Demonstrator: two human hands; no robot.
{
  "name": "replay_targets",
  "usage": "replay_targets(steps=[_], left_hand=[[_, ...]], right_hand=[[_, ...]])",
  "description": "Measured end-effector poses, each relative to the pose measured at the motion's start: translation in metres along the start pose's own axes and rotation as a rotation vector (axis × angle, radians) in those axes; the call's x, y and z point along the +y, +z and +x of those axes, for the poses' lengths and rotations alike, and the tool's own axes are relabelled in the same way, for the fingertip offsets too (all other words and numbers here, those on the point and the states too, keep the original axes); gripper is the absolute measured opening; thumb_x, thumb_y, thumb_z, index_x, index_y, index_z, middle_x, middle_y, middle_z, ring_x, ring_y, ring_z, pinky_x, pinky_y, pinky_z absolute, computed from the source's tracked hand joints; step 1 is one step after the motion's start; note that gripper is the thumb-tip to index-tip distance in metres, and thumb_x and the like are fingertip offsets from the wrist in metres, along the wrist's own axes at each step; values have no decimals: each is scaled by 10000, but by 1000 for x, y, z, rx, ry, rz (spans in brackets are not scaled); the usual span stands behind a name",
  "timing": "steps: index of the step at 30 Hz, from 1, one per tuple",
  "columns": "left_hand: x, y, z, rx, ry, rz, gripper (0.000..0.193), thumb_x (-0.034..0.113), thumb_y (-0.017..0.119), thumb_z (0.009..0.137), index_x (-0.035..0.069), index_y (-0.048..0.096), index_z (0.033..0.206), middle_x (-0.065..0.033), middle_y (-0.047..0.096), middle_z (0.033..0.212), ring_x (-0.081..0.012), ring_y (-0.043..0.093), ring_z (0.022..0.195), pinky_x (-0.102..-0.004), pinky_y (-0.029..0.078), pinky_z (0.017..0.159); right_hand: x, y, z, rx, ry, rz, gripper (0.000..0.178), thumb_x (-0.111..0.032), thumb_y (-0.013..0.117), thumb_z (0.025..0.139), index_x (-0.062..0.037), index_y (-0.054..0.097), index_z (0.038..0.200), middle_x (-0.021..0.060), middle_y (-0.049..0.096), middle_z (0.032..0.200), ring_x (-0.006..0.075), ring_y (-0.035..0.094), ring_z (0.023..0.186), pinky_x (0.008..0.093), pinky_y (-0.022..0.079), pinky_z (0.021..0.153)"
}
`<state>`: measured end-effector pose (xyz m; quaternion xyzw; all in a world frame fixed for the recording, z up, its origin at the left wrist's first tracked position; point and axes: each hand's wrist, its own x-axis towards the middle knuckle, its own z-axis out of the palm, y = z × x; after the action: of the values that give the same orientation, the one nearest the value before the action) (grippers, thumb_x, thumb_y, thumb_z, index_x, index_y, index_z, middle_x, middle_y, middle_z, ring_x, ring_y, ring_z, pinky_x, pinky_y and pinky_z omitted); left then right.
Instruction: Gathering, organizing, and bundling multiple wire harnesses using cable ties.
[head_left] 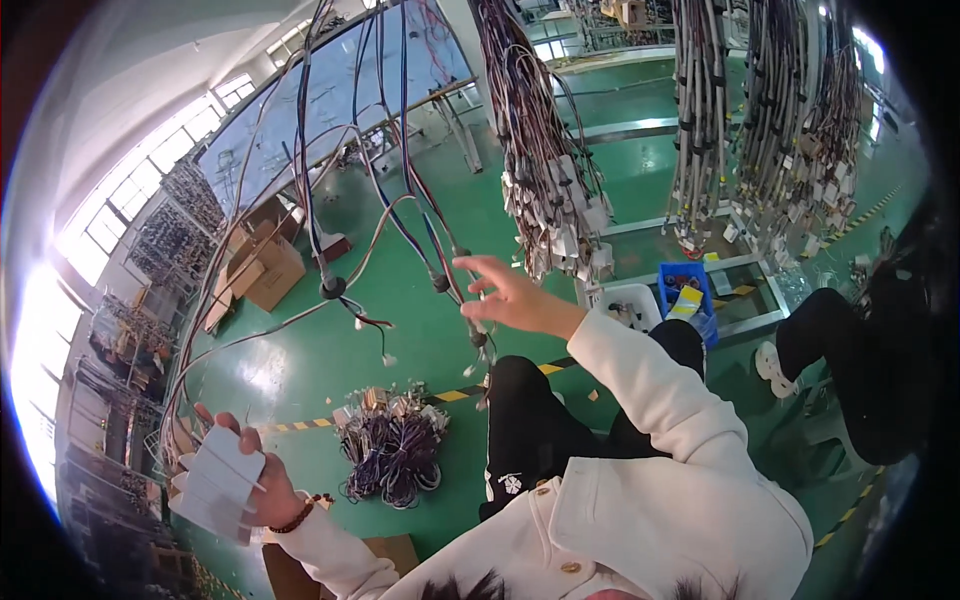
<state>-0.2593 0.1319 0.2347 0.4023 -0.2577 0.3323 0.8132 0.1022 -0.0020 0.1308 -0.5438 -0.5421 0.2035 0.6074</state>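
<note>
My left hand [268, 490] is closed round a fanned bunch of white flat pieces [215, 483], perhaps labels or thin sheets; their exact kind does not show. Thin wires hang down just behind that hand. My right hand [515, 300] is raised with its fingers apart and slightly curled, beside a hanging wire harness [425, 235]. Black grommets sit on the harness near the fingertips; whether the fingers touch the wires I cannot tell. Left of it hangs another harness branch with a black grommet [333, 288] and small white connectors at its end.
A coiled bundle of dark wire harnesses [395, 445] lies on the green floor. Thick harness bundles [555, 190] hang at the back right. A blue bin [685, 290] and a white bin stand beneath them. Cardboard boxes [270, 270] sit at left. Another person's dark-clad leg [825, 335] is at right.
</note>
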Motion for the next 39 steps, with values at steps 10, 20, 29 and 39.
replay_targets(steps=[10,20,29,39], left_hand=[[5,-10,5,61,107,45,825,446,494,842,79,51,1433,-184,227,1385,-343,356,1098,-435,493,721],[-47,-59,20,170,-22,78,684,371,396,910,41,73,1416,-246,226,1403,-409,340,1170,-367,537,761],[-72,-73,23,251,-57,-25,958,302,657,744,105,22,1435,-238,173,1422,-411,339,1184,-456,495,846],[-77,-80,23,286,-62,-4,1007,305,678,713,112,4,1437,-224,156,1429,-407,343,1176,-385,516,819]], right_hand=[[41,-12,-4,-215,36,197,293,-231,554,905,-40,586,1124,34,625,958,72,563,889,239,449,794],[235,-134,-31,576,355,-166,215,-104,584,786,-23,650,974,61,666,800,156,629,715,280,487,637],[247,-151,18,788,-4,-1058,289,-190,624,736,-39,629,983,173,625,935,352,580,834,435,459,745],[114,-121,-52,498,191,234,211,-176,577,827,-5,642,934,51,650,1018,166,566,979,289,404,863]])
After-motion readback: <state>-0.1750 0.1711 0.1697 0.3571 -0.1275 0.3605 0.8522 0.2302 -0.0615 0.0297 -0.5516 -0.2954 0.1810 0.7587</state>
